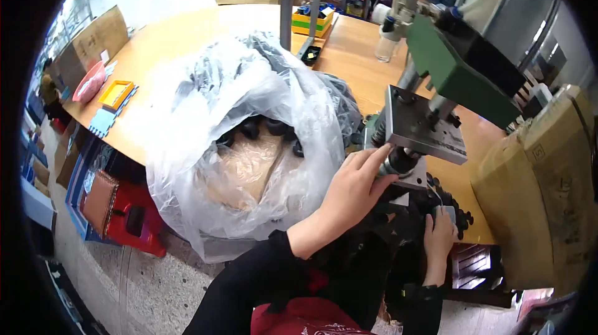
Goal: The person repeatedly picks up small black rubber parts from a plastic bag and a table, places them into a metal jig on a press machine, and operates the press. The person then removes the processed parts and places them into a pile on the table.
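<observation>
Tabletop (pixel 355 45) of light wood spreads out beyond both grips. Clear plastic bag (pixel 314 126), its mouth open over dark round pieces (pixel 250 128), bulges left of the left grip. Green press (pixel 445 54) stands beyond it to the right, its metal plate (pixel 423 124) just above the fingertips. The left forearm slants up rightward; the left grip (pixel 355 188) shows its back, fingers stretched forward together, thumb parted below. Black part (pixel 400 162) sits right at those tips; whether they pinch it, I cannot tell. The right forearm rises nearly upright, the right grip (pixel 440 233) palm down, fingertips at a small grey block (pixel 447 211); its closure is unclear.
</observation>
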The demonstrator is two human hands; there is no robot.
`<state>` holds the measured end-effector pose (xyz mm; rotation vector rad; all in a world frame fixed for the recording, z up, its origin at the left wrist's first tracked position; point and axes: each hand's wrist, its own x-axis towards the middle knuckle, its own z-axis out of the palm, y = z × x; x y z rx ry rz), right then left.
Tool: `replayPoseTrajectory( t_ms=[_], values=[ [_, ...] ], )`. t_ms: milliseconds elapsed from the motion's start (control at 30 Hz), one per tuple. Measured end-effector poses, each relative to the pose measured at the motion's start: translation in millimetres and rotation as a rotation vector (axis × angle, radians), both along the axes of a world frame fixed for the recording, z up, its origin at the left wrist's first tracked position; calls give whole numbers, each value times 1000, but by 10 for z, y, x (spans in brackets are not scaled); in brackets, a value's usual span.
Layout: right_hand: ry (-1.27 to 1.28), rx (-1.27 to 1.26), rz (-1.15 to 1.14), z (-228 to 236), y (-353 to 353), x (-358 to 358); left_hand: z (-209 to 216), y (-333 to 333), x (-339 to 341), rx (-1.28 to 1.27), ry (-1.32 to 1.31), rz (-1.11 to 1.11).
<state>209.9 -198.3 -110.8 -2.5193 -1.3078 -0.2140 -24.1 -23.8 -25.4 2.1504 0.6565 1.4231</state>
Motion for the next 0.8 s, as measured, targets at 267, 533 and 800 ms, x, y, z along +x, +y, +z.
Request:
replayPoseTrajectory(
  t_ms=[267,533,800],
  values=[
    [250,121,67,-69,-159,170,-657,1371,-1405,-29,585,710],
    [173,232,91,207,-23,-322,-1011,1617,-1490,136,654,843],
    [-107,-91,-56,-306,-103,242,-510,1169,-1416,-317,236,459]
  ],
)
